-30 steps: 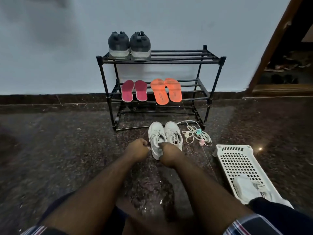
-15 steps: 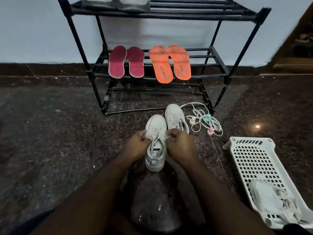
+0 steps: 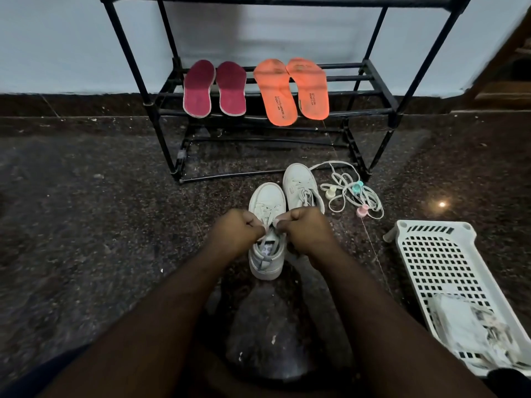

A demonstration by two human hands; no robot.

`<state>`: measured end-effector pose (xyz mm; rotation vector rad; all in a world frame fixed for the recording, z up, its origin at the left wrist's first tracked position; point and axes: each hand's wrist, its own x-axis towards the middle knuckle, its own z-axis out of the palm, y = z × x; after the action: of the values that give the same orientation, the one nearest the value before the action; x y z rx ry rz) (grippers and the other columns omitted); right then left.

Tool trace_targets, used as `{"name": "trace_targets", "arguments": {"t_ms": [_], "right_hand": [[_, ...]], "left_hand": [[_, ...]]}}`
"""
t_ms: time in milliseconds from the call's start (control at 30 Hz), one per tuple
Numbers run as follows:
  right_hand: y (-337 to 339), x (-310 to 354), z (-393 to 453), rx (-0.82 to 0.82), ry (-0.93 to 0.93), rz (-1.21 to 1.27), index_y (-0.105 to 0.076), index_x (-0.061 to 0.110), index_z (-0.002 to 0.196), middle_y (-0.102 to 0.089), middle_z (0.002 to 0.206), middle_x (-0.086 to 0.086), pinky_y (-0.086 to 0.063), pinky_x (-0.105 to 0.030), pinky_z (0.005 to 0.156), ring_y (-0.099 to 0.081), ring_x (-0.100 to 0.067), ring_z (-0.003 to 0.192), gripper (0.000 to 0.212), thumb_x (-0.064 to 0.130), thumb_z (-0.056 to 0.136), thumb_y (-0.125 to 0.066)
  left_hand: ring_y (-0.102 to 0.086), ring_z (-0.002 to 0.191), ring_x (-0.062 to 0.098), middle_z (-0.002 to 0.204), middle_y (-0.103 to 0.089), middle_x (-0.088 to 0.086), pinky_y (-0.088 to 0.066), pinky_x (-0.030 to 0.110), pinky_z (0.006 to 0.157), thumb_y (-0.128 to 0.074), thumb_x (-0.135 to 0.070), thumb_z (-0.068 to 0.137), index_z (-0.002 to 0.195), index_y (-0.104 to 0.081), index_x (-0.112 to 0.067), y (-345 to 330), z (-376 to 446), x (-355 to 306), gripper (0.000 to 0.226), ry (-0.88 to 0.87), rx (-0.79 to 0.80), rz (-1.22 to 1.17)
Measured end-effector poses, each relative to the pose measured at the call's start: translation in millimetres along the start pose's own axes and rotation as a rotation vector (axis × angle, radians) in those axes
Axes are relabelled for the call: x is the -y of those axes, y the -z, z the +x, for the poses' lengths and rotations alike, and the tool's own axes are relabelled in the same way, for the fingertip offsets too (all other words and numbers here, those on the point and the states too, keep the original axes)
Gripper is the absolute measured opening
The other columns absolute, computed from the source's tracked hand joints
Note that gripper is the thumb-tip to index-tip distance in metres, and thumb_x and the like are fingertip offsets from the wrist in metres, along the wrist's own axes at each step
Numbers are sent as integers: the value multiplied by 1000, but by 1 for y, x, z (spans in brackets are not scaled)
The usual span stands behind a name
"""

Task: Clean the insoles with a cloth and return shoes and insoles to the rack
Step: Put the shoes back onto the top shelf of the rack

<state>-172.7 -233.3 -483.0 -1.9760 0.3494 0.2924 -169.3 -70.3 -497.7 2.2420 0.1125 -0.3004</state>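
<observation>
- We see a dark speckled stone floor (image 3: 86, 225) with a small bright light reflection at the right.
- A pale wall (image 3: 57, 38) rises behind it, above a dark skirting strip.
- A tangle of white cord (image 3: 349, 193) with pastel clips lies on the floor.
- A white perforated plastic basket (image 3: 436, 254) sits at the right, holding crumpled white material (image 3: 471, 326).

Both forearms extended forward, left hand (image 3: 237, 229) and right hand (image 3: 306, 228) fisted, knuckles nearly meeting

Insoles (image 3: 255, 90) on rack (image 3: 370, 81) shelf, shoes (image 3: 284, 208) before rack, basket (image 3: 448, 271) right
</observation>
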Motion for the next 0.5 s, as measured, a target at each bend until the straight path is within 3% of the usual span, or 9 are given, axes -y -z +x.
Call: {"name": "trace_targets", "arguments": {"t_ms": [133, 300, 400, 500], "right_hand": [[3, 3, -9, 80, -50, 81, -69, -5, 90, -62, 67, -16, -30, -14, 34, -42, -5, 30, 11, -2, 85, -60], [6, -6, 0, 101, 60, -139, -76, 13, 80, -60, 47, 12, -37, -19, 46, -49, 4, 40, 5, 8, 79, -74], [1, -7, 2, 15, 144, -285, -74, 18, 73, -65, 56, 14, -44, -20, 53, -56, 5, 50, 7, 22, 72, -81], [-10, -10, 1, -57, 219, -408, -65, 18, 71, -66, 68, 9, -42, -24, 59, -63, -8, 69, 11, 19, 70, -76]], "left_hand": [[-59, 58, -3, 66, -71, -12, -41, 18, 54, -76, -27, 83, 71, -76, -22, 0, -7, 0, 13, -42, 41, 98], [-66, 69, 6, 69, -69, -12, -54, 29, 64, -74, -35, 78, 69, -69, -25, -8, -8, 2, 15, -49, -11, 211], [-62, 74, 17, 82, -62, -4, -45, 32, 61, -66, -34, 80, 69, -56, -23, -18, -11, 4, 19, -92, -70, 278], [-59, 79, 22, 89, -58, 0, -36, 32, 62, -66, -28, 79, 77, -47, -24, -24, -12, 6, 20, -96, -102, 221]]}}
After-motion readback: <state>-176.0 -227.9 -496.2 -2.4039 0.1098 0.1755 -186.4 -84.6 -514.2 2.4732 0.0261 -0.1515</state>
